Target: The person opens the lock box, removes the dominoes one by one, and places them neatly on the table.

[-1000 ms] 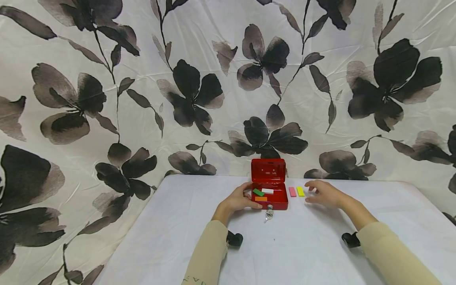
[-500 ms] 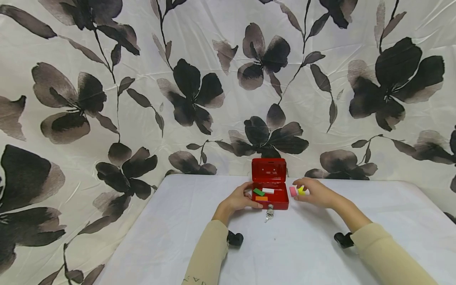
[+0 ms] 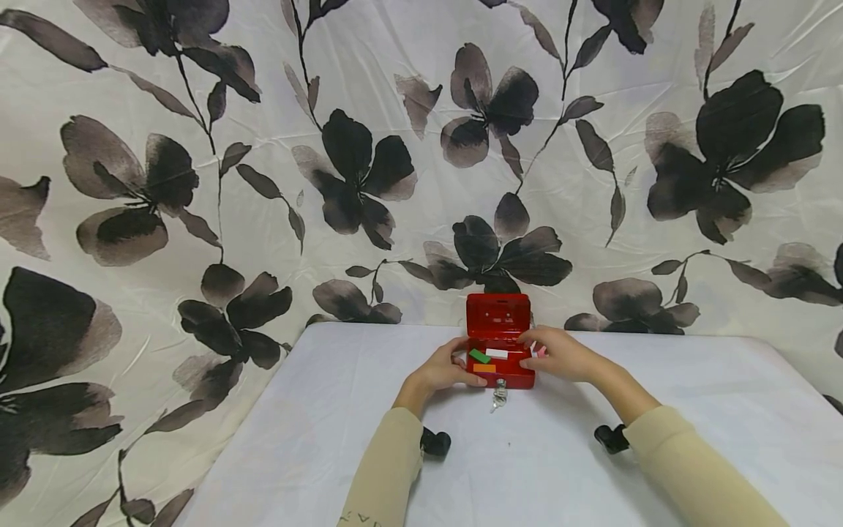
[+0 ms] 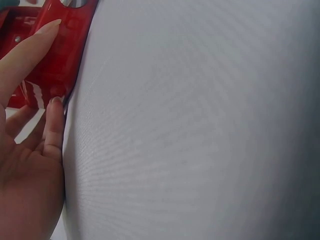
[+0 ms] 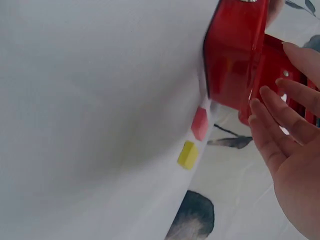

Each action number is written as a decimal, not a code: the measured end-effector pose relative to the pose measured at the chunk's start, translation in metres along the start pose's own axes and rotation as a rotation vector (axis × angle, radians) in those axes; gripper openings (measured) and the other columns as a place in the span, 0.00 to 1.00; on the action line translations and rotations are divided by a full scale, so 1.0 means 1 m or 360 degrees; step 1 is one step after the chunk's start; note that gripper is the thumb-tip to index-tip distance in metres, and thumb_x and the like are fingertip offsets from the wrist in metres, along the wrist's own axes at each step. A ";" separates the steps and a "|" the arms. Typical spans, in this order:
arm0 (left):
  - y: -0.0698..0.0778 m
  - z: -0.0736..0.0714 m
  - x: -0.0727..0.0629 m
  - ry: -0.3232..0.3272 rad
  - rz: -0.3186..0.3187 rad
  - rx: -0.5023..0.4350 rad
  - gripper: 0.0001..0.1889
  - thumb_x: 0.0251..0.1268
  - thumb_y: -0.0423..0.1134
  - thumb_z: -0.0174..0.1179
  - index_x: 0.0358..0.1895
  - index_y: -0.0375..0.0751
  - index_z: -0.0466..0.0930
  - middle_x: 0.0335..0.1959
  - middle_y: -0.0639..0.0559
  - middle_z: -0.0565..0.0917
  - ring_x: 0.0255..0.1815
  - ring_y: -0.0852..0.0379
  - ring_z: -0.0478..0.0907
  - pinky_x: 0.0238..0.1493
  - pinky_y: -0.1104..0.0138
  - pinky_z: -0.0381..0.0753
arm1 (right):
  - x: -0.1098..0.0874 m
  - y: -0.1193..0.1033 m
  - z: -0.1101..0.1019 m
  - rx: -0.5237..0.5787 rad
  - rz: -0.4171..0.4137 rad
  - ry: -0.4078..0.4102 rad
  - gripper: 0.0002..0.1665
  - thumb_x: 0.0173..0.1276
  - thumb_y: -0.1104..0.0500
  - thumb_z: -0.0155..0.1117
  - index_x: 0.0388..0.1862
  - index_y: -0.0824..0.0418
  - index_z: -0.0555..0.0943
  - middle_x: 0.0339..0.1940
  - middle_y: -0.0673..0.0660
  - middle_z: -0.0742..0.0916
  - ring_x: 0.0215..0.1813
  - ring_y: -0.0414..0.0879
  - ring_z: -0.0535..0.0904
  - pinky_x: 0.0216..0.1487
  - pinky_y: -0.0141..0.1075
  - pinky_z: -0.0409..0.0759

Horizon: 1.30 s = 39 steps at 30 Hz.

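A small red cash box (image 3: 520,381) stands with its lid raised, holding a green block (image 3: 479,356), a white block (image 3: 497,353) and an orange block (image 3: 484,368). My left hand (image 3: 437,369) grips the box's front left corner, thumb along the front and fingers at the side. Over the right side of the box is my right hand (image 3: 565,356), its fingers fairly straight and nothing seen between them. In the right wrist view, a pink block (image 5: 200,124) and a yellow block (image 5: 188,155) lie on the cloth beside the box; in the head view my right hand hides most of them.
Keys (image 3: 499,398) hang from the lock at the box's front. White cloth (image 3: 514,483) covers the table, and a floral curtain (image 3: 369,241) rises directly behind its back edge.
My right hand has moved left, from beside the yellow block, across both loose blocks to the box's right side. The left hand stays at its corner.
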<state>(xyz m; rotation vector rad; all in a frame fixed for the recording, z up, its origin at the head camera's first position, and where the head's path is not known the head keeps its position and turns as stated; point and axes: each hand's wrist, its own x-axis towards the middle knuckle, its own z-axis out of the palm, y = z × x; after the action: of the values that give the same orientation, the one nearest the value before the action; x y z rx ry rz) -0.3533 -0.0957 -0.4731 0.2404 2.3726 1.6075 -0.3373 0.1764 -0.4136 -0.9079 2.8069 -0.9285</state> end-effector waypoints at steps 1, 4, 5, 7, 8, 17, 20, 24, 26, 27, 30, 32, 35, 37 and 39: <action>0.000 0.000 0.000 0.0002 -0.0003 0.0005 0.47 0.50 0.42 0.81 0.76 0.51 0.67 0.68 0.51 0.75 0.57 0.50 0.70 0.59 0.53 0.79 | 0.002 -0.001 0.001 0.0001 -0.0005 -0.0004 0.27 0.68 0.57 0.72 0.61 0.71 0.79 0.49 0.64 0.85 0.50 0.59 0.79 0.50 0.46 0.83; 0.001 0.000 -0.001 0.0001 0.0000 0.0002 0.48 0.49 0.42 0.81 0.76 0.52 0.66 0.69 0.51 0.75 0.59 0.50 0.70 0.61 0.51 0.78 | 0.008 -0.003 0.005 0.0005 -0.0026 -0.0015 0.25 0.68 0.59 0.72 0.59 0.72 0.80 0.47 0.63 0.86 0.49 0.58 0.79 0.51 0.49 0.83; 0.001 0.000 -0.001 0.0000 -0.0001 0.0002 0.48 0.49 0.42 0.81 0.76 0.52 0.66 0.69 0.51 0.75 0.59 0.50 0.70 0.62 0.51 0.78 | 0.009 -0.004 0.006 0.0005 -0.0034 -0.0019 0.25 0.68 0.59 0.72 0.59 0.72 0.80 0.46 0.63 0.86 0.49 0.58 0.80 0.52 0.51 0.83; 0.001 0.000 0.000 -0.0003 -0.0001 -0.0004 0.48 0.50 0.42 0.81 0.76 0.52 0.67 0.69 0.52 0.75 0.59 0.50 0.70 0.63 0.50 0.77 | 0.012 -0.005 0.009 0.0015 -0.0029 -0.0028 0.25 0.67 0.60 0.73 0.59 0.71 0.80 0.45 0.62 0.86 0.49 0.56 0.80 0.52 0.51 0.83; 0.001 -0.001 -0.001 -0.0005 0.0000 -0.0004 0.47 0.50 0.42 0.81 0.76 0.52 0.67 0.69 0.52 0.75 0.59 0.50 0.70 0.63 0.50 0.77 | 0.014 -0.005 0.010 0.0019 -0.0028 -0.0030 0.24 0.67 0.60 0.73 0.58 0.71 0.81 0.45 0.62 0.86 0.49 0.56 0.80 0.53 0.52 0.83; 0.001 -0.003 -0.002 -0.0015 -0.0007 0.0015 0.48 0.50 0.40 0.81 0.77 0.52 0.66 0.66 0.52 0.75 0.55 0.50 0.70 0.60 0.53 0.78 | 0.025 -0.004 0.017 0.0043 -0.0025 -0.0075 0.24 0.66 0.61 0.74 0.58 0.70 0.81 0.45 0.61 0.87 0.47 0.54 0.81 0.52 0.46 0.84; 0.002 -0.003 -0.002 -0.0021 -0.0006 0.0014 0.48 0.51 0.40 0.81 0.77 0.52 0.66 0.66 0.52 0.75 0.55 0.50 0.71 0.58 0.54 0.78 | 0.028 -0.005 0.020 0.0038 -0.0001 -0.0092 0.24 0.66 0.60 0.75 0.57 0.69 0.82 0.44 0.60 0.87 0.47 0.54 0.81 0.52 0.46 0.84; 0.002 -0.003 -0.002 -0.0026 -0.0004 -0.0003 0.48 0.50 0.40 0.81 0.76 0.51 0.66 0.66 0.53 0.75 0.52 0.50 0.71 0.55 0.57 0.78 | 0.032 -0.006 0.024 0.0021 0.0012 -0.0111 0.24 0.65 0.59 0.76 0.57 0.69 0.82 0.43 0.59 0.87 0.46 0.53 0.80 0.52 0.45 0.84; 0.002 -0.002 -0.002 -0.0027 -0.0002 -0.0011 0.48 0.50 0.40 0.81 0.76 0.51 0.66 0.66 0.53 0.76 0.51 0.50 0.72 0.54 0.57 0.78 | 0.034 -0.006 0.026 0.0012 0.0001 -0.0114 0.24 0.64 0.60 0.76 0.56 0.69 0.82 0.42 0.58 0.87 0.44 0.52 0.80 0.51 0.44 0.84; 0.002 -0.002 -0.002 -0.0027 -0.0001 -0.0011 0.48 0.50 0.40 0.81 0.76 0.51 0.66 0.67 0.53 0.76 0.51 0.50 0.72 0.54 0.58 0.77 | 0.035 -0.006 0.027 0.0013 -0.0004 -0.0114 0.23 0.64 0.60 0.76 0.55 0.69 0.83 0.41 0.57 0.87 0.43 0.51 0.80 0.50 0.43 0.84; 0.001 -0.002 -0.001 -0.0025 0.0003 -0.0018 0.48 0.50 0.40 0.81 0.76 0.51 0.67 0.66 0.53 0.76 0.50 0.50 0.72 0.52 0.59 0.77 | 0.038 -0.005 0.029 0.0000 -0.0025 -0.0122 0.22 0.64 0.60 0.77 0.53 0.68 0.83 0.38 0.55 0.87 0.41 0.47 0.79 0.48 0.41 0.84; 0.001 -0.001 0.000 -0.0022 0.0005 -0.0022 0.47 0.50 0.40 0.81 0.76 0.51 0.67 0.66 0.53 0.76 0.49 0.51 0.71 0.51 0.60 0.77 | 0.040 -0.006 0.030 -0.0005 -0.0032 -0.0133 0.21 0.64 0.60 0.76 0.52 0.69 0.84 0.37 0.54 0.87 0.39 0.46 0.79 0.47 0.40 0.84; 0.001 -0.001 0.000 -0.0020 0.0010 -0.0024 0.47 0.50 0.40 0.81 0.76 0.49 0.67 0.66 0.52 0.76 0.47 0.51 0.72 0.48 0.61 0.77 | 0.042 -0.007 0.030 -0.0027 -0.0034 -0.0153 0.20 0.64 0.60 0.77 0.51 0.68 0.84 0.35 0.52 0.86 0.38 0.45 0.78 0.46 0.40 0.84; 0.001 -0.001 -0.001 -0.0020 0.0012 -0.0017 0.47 0.50 0.40 0.81 0.76 0.49 0.67 0.66 0.52 0.76 0.46 0.51 0.72 0.47 0.62 0.77 | 0.044 -0.008 0.031 -0.0039 -0.0022 -0.0163 0.20 0.64 0.59 0.77 0.51 0.68 0.84 0.35 0.52 0.86 0.38 0.45 0.78 0.46 0.39 0.84; 0.001 -0.002 -0.001 -0.0022 0.0011 -0.0019 0.47 0.50 0.40 0.81 0.76 0.49 0.67 0.66 0.52 0.76 0.46 0.51 0.72 0.46 0.62 0.77 | 0.045 -0.009 0.032 -0.0055 -0.0004 -0.0169 0.20 0.63 0.59 0.77 0.50 0.67 0.85 0.35 0.52 0.87 0.38 0.44 0.78 0.46 0.39 0.84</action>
<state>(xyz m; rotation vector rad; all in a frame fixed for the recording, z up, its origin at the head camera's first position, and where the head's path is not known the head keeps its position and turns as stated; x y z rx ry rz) -0.3530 -0.0971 -0.4720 0.2568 2.3538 1.6178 -0.3632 0.1288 -0.4289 -0.9363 2.7409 -0.8096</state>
